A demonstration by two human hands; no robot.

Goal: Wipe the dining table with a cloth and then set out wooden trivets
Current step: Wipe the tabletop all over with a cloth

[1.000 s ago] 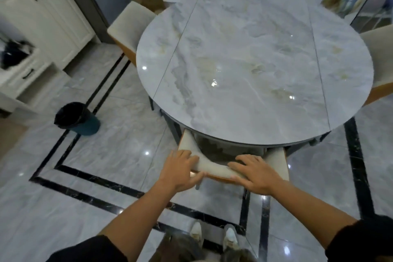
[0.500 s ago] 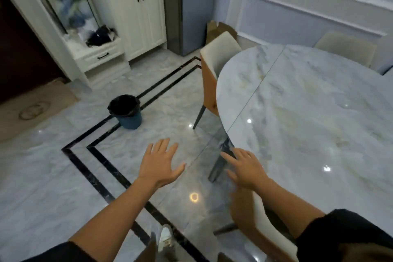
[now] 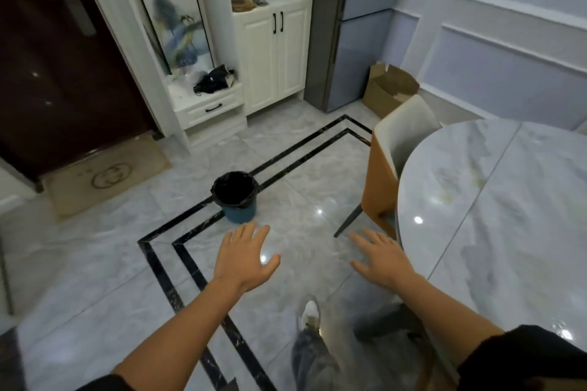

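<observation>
The round marble dining table [image 3: 508, 206] fills the right side of the view, its top bare and glossy. My left hand [image 3: 244, 257] hovers over the floor to the left of the table, palm down, fingers spread, holding nothing. My right hand [image 3: 379, 255] is also empty with fingers apart, just off the table's left edge. No cloth and no wooden trivets are in view.
An orange and cream chair [image 3: 390, 165] is tucked at the table's left side. A teal bin with a black liner [image 3: 236, 197] stands on the floor ahead. Beyond are a white cabinet [image 3: 273, 54], a grey fridge [image 3: 349, 25], a cardboard box [image 3: 387, 89], a doormat [image 3: 108, 174] and a dark door [image 3: 57, 57].
Both hands let go of the chair back at the table's near edge. The view has swung left, away from the table toward the cabinet and door, with both hands now empty over the floor.
</observation>
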